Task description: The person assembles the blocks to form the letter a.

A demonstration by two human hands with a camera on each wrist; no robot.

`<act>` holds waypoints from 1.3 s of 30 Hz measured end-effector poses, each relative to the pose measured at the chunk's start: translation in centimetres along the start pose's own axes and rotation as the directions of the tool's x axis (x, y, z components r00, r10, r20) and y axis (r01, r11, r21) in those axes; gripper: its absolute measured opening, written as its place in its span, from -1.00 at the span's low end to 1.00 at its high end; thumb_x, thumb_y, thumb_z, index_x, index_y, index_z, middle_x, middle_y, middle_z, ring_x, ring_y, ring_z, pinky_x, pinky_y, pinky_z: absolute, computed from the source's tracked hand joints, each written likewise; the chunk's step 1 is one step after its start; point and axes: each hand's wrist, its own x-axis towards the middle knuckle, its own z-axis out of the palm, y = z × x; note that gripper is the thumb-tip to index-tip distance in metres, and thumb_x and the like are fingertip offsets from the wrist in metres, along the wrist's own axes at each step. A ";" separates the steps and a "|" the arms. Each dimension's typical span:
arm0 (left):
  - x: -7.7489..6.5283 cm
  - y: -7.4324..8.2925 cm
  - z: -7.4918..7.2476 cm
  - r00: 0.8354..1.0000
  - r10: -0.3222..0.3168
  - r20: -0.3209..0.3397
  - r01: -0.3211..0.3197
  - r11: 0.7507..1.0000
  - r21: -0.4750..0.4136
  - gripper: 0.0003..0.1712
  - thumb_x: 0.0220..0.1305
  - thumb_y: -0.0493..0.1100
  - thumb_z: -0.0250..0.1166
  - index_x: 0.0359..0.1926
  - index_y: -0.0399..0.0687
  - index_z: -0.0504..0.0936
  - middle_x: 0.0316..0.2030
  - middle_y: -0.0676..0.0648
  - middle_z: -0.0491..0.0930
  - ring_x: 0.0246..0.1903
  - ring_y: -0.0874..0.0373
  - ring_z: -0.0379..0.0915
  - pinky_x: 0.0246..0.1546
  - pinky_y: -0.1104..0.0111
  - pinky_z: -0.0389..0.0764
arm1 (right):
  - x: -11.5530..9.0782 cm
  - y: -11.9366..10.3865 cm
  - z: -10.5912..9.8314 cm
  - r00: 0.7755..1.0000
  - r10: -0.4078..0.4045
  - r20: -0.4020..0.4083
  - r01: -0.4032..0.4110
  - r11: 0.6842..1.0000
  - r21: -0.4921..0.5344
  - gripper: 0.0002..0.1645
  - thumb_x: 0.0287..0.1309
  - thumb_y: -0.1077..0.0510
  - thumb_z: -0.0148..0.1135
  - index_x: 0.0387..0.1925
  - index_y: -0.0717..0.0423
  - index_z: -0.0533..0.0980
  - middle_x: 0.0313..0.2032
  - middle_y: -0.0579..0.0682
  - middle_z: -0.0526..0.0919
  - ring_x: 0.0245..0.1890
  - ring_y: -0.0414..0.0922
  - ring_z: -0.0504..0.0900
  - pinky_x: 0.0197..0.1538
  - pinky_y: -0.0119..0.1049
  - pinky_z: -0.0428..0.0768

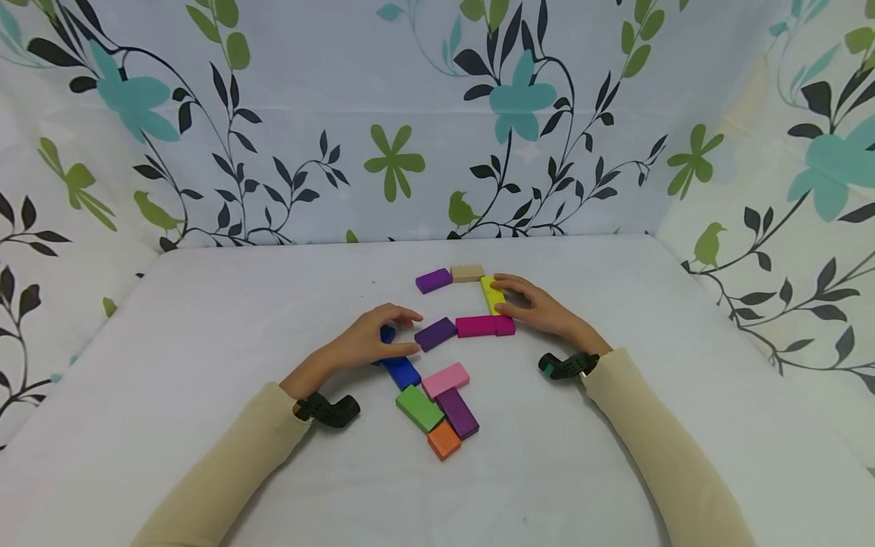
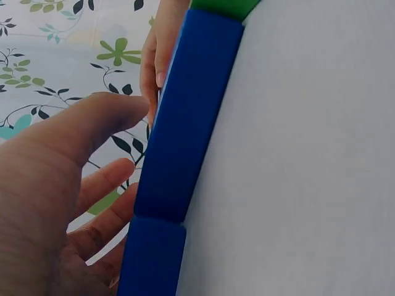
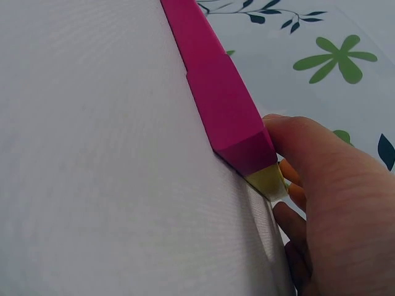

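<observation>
My left hand (image 1: 369, 334) hovers at the left end of a dark purple block (image 1: 435, 334), thumb and fingers apart. Its thumb tip lies close to that block; whether they touch I cannot tell. Blue blocks (image 1: 402, 372) run under and beside this hand, and in the left wrist view two blue blocks (image 2: 188, 117) stand end to end in front of the fingers. With thumb and fingertips, my right hand (image 1: 536, 304) holds a yellow block (image 1: 492, 295) at its right side. Magenta blocks (image 1: 476, 327) adjoin its near end; a beige block (image 1: 468, 273) meets its far end.
Another purple block (image 1: 434, 281) lies beside the beige one. Nearer me, a green block (image 1: 420, 408), a pink block (image 1: 446, 379), a purple block (image 1: 458, 413) and an orange block (image 1: 444, 441) lie together. Patterned cloth (image 1: 328, 91) rises behind the white table (image 1: 581, 471).
</observation>
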 end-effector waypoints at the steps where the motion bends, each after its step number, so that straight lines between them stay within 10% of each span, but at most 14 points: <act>1: -0.1 -0.1 -0.2 1.000 -0.010 0.002 0.010 1.000 -0.004 -0.43 0.20 -0.12 0.39 0.21 -0.15 0.49 0.08 -0.15 0.53 0.11 -0.04 0.43 0.20 -0.01 0.39 | 0.0 -0.1 0.0 1.000 -0.003 0.001 0.003 1.000 -0.003 -0.39 0.33 0.07 0.19 0.36 0.09 0.33 0.47 0.04 0.13 0.50 0.05 -0.02 0.46 0.10 -0.01; 11: -2.0 -1.2 -2.2 0.995 -0.099 0.014 0.100 0.992 -0.082 -0.40 0.24 -0.07 0.36 0.27 -0.08 0.45 0.17 -0.17 0.49 0.22 -0.09 0.34 0.28 -0.03 0.30 | 0.5 -0.3 -0.2 1.000 -0.021 0.011 0.021 1.000 -0.005 -0.40 0.34 0.07 0.18 0.36 0.07 0.33 0.47 0.04 0.13 0.50 0.04 -0.03 0.46 0.11 -0.03; 31: -3.8 -3.2 -4.3 0.992 -0.066 0.108 0.073 0.996 -0.060 -0.15 0.05 -0.12 0.51 0.35 -0.11 0.34 0.32 -0.14 0.36 0.38 -0.10 0.17 0.38 -0.04 0.10 | 0.3 -0.2 -0.1 1.000 0.011 0.008 -0.012 1.000 0.016 -0.40 0.34 0.08 0.18 0.36 0.09 0.32 0.48 0.05 0.11 0.50 0.05 -0.05 0.45 0.14 -0.04; 39: -3.9 -3.0 -4.2 0.992 -0.068 0.105 0.073 0.997 -0.036 -0.20 0.04 -0.13 0.51 0.31 -0.13 0.40 0.29 -0.14 0.38 0.36 -0.10 0.19 0.38 -0.06 0.11 | -1.0 -3.5 -0.3 0.999 0.028 0.022 -0.028 0.999 0.018 -0.40 0.35 0.20 0.13 0.35 0.32 0.27 0.46 0.23 0.07 0.49 0.19 -0.06 0.44 0.19 -0.04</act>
